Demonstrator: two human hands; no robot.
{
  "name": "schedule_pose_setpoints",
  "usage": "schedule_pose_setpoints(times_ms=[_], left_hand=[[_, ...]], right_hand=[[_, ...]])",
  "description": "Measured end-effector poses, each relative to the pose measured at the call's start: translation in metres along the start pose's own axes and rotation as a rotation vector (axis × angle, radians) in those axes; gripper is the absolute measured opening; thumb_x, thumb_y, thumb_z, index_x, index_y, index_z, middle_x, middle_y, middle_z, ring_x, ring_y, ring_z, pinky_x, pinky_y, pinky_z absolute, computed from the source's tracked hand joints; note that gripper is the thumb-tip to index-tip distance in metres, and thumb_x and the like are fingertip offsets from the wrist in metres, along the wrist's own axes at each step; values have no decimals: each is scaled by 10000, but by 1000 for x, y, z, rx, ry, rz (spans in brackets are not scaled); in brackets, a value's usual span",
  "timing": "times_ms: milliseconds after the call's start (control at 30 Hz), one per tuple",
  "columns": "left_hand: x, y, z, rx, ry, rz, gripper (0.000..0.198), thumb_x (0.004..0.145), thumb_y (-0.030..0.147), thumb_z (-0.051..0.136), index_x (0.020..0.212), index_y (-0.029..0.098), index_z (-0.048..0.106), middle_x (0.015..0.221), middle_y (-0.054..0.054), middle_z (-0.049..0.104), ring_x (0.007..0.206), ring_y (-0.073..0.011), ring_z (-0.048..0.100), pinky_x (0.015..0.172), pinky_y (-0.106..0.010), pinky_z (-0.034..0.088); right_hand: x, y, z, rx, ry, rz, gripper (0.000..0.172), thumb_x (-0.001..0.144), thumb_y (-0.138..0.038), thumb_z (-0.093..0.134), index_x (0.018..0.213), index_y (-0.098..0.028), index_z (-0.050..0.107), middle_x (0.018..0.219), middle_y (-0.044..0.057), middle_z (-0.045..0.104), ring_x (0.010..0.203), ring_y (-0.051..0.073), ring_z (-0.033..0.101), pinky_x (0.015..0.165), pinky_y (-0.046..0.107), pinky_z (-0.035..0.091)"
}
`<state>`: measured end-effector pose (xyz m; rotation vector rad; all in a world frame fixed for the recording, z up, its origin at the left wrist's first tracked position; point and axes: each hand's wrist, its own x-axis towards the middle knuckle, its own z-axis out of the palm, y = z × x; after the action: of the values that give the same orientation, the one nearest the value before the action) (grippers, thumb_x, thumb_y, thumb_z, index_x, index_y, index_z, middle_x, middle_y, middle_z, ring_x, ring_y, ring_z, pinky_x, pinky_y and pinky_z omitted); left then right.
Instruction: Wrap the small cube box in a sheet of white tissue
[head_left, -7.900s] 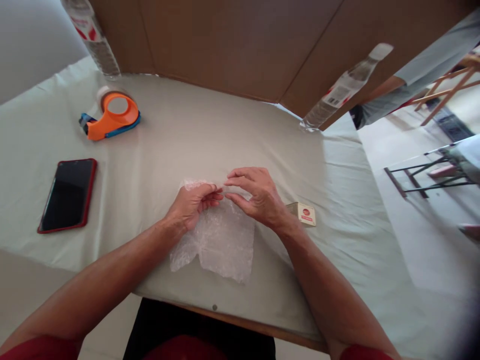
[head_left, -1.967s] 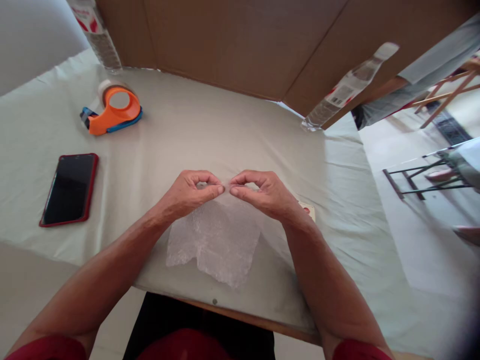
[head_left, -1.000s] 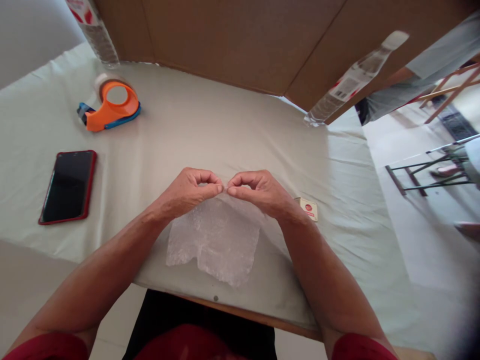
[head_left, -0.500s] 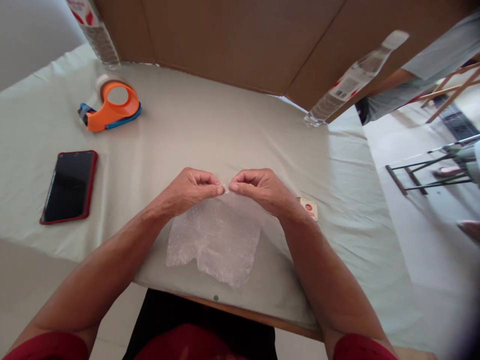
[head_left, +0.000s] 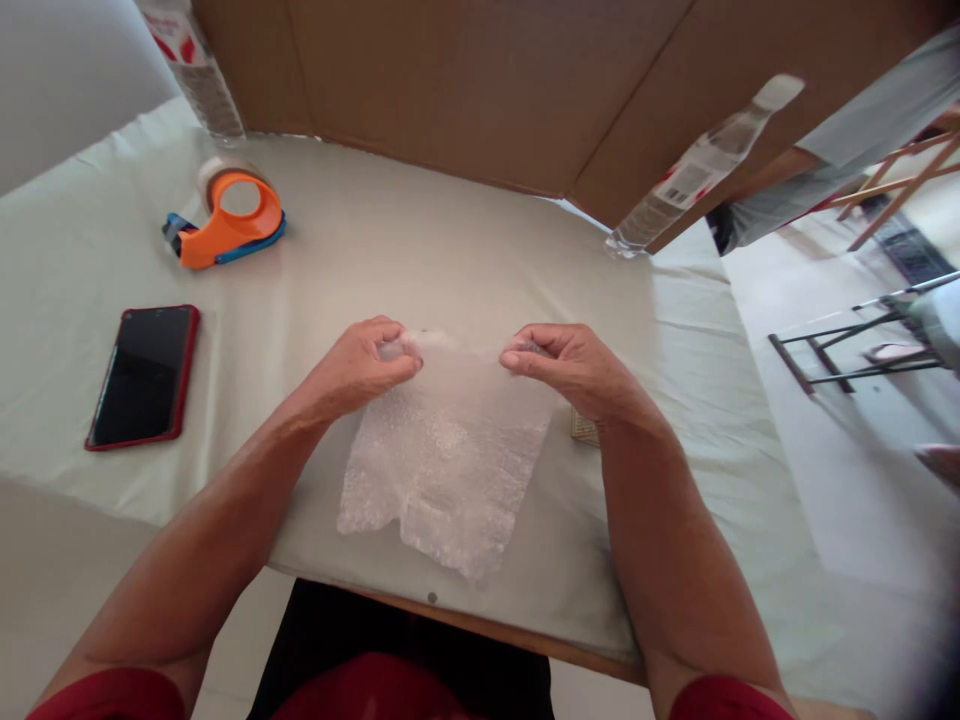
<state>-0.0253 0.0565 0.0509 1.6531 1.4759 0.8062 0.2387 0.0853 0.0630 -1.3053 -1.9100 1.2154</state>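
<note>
A clear sheet of bubble wrap (head_left: 442, 460) lies on the pale tablecloth (head_left: 450, 250) in front of me. My left hand (head_left: 360, 365) pinches its far left corner with curled fingers. My right hand (head_left: 574, 365) pinches the far right corner the same way. The two hands are spread apart, and the sheet's far edge is stretched between them. A small tan box (head_left: 583, 428) sits just under my right wrist, mostly hidden.
An orange and blue tape dispenser (head_left: 225, 215) and a red-cased phone (head_left: 144, 375) lie to the left. Two plastic bottles (head_left: 694, 170) (head_left: 191, 65) lean at the back against a cardboard wall (head_left: 487, 80). Another person's sleeve (head_left: 862, 110) and furniture show at the right.
My hands were pinched close together at the middle of the sheet's far edge; now they have pulled apart sideways, opening the bubble wrap wider. My right wrist now covers the small box.
</note>
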Motion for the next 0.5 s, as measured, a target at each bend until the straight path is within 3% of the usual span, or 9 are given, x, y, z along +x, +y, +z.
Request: schedule_pose_setpoints(times_ms=[133, 267, 500], left_hand=[[6, -12, 0, -26, 96, -147, 240, 738, 414, 610, 728, 176, 639, 649, 27, 525, 601, -122, 430, 574, -268, 334], [12, -24, 6, 42, 155, -121, 237, 743, 404, 582, 739, 176, 647, 659, 21, 546, 622, -131, 447, 608, -281, 342], [21, -39, 11, 375, 219, -37, 190, 762, 328, 578, 616, 209, 553, 674, -32, 584, 696, -193, 508, 691, -344, 386]], right_hand=[[9, 18, 7, -78, 141, 56, 277, 777, -435, 690, 704, -170, 659, 612, -41, 494, 599, 103, 382, 596, 282, 293], [16, 30, 14, -159, 189, 68, 258, 766, -417, 651, 693, -170, 648, 628, -29, 525, 621, 117, 424, 626, 288, 328], [22, 46, 22, -360, 324, 80, 161, 770, -335, 632, 822, -190, 681, 719, 20, 639, 690, 173, 541, 692, 313, 385]])
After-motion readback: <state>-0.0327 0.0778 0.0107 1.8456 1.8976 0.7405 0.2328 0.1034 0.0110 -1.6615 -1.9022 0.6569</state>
